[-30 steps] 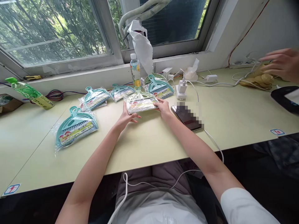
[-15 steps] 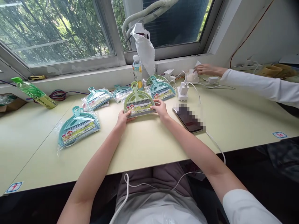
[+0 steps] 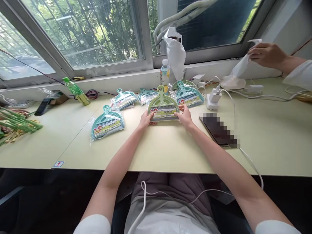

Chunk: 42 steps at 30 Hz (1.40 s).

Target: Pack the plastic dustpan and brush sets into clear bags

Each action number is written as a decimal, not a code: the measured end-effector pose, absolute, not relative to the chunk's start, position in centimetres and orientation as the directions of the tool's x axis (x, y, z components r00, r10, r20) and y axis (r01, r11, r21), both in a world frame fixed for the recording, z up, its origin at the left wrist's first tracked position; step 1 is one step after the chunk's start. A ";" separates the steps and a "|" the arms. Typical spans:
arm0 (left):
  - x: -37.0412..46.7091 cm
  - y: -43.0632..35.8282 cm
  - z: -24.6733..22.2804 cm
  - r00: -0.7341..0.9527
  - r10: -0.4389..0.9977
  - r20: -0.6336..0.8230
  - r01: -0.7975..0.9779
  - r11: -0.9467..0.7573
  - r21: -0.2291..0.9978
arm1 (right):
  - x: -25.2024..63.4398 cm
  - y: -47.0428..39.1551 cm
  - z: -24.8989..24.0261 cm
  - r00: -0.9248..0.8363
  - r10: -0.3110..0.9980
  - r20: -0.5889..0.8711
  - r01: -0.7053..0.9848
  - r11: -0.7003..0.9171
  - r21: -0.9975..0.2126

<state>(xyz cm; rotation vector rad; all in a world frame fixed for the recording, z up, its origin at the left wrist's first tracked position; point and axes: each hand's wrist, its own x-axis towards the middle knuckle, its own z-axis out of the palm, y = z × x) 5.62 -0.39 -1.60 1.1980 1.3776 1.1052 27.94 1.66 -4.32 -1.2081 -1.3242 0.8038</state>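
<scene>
A green dustpan and brush set (image 3: 163, 105) in clear plastic is held tilted up at the middle of the table. My left hand (image 3: 146, 119) grips its lower left corner, and my right hand (image 3: 184, 115) grips its lower right edge, thumbs on the front. Left of it lies a wrapped teal set (image 3: 107, 123). Two more teal sets (image 3: 124, 99) (image 3: 147, 96) lie behind, on the left. Another teal set (image 3: 188, 95) is behind on the right, partly over a green one (image 3: 181, 85).
A tablet-like device (image 3: 216, 131) and a white charger (image 3: 213, 99) are to the right. Bottles (image 3: 164, 76) (image 3: 77, 92) stand or lean near the window. Another person's hand (image 3: 269, 55) lifts a plastic bag (image 3: 240, 70). Green stems (image 3: 19, 125) lie far left.
The view has turned left, so the table's things appear farther right. The other person's hand has risen with the plastic bag. My hands keep their hold on the green set.
</scene>
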 end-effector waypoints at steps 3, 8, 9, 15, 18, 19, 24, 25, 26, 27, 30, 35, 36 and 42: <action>5.6 -0.5 -1.4 -0.088 0.992 -0.088 0.174 0.102 0.980 | 27.8 1.4 -4.4 0.146 0.949 0.278 0.239 0.239 -0.941; 5.0 -0.9 0.6 -0.138 0.989 0.049 0.207 -0.020 0.978 | 27.1 0.6 -3.6 0.020 0.966 0.258 0.208 0.248 -0.946; 4.6 -1.2 1.2 -0.157 0.984 0.081 0.202 -0.049 0.978 | 27.0 0.4 -3.5 -0.043 0.968 0.246 0.163 0.250 -0.954; -1.8 -8.0 4.3 -0.300 0.941 0.154 0.097 -0.131 0.987 | 26.2 -0.1 -3.3 -0.278 0.936 0.217 -0.006 0.224 -0.975; -6.2 -13.9 3.6 -0.397 0.912 0.100 0.100 -0.065 0.993 | 25.8 -0.2 -3.8 -0.312 0.933 0.182 0.062 0.211 -0.976; -7.6 -15.7 3.0 -0.430 0.901 0.060 0.105 -0.017 0.994 | 25.8 -0.2 -4.0 -0.322 0.930 0.179 0.082 0.216 -0.973; -12.3 -19.3 -0.8 -0.614 0.784 -0.090 0.107 0.196 0.975 | 26.0 0.0 -4.5 -0.363 0.909 0.204 0.139 0.269 -0.953; -12.9 -18.9 -1.3 -0.645 0.758 -0.097 0.126 0.231 0.965 | 26.0 0.0 -4.6 -0.368 0.906 0.209 0.148 0.279 -0.949; -13.5 -18.2 -1.7 -0.670 0.738 -0.082 0.163 0.253 0.954 | 26.1 0.0 -4.6 -0.371 0.903 0.215 0.157 0.289 -0.944; -14.0 -17.3 -1.9 -0.693 0.719 -0.049 0.212 0.268 0.940 | 26.1 0.0 -4.6 -0.373 0.901 0.220 0.165 0.298 -0.940; -15.1 -14.2 -1.9 -0.748 0.654 0.115 0.408 0.315 0.857 | 26.0 0.0 -4.6 -0.372 0.902 0.220 0.180 0.302 -0.936; -15.4 -10.1 -1.3 -0.762 0.577 0.293 0.593 0.442 0.673 | 25.9 -0.2 -4.2 -0.379 0.899 0.222 0.187 0.309 -0.933; -15.4 -9.6 -1.2 -0.768 0.546 0.334 0.607 0.457 0.650 | 25.9 -0.2 -4.1 -0.380 0.897 0.225 0.187 0.312 -0.932; -16.9 -7.8 -1.6 -0.874 0.391 0.288 0.445 0.408 0.797 | 25.9 -0.4 -3.7 -0.382 0.895 0.229 0.201 0.323 -0.925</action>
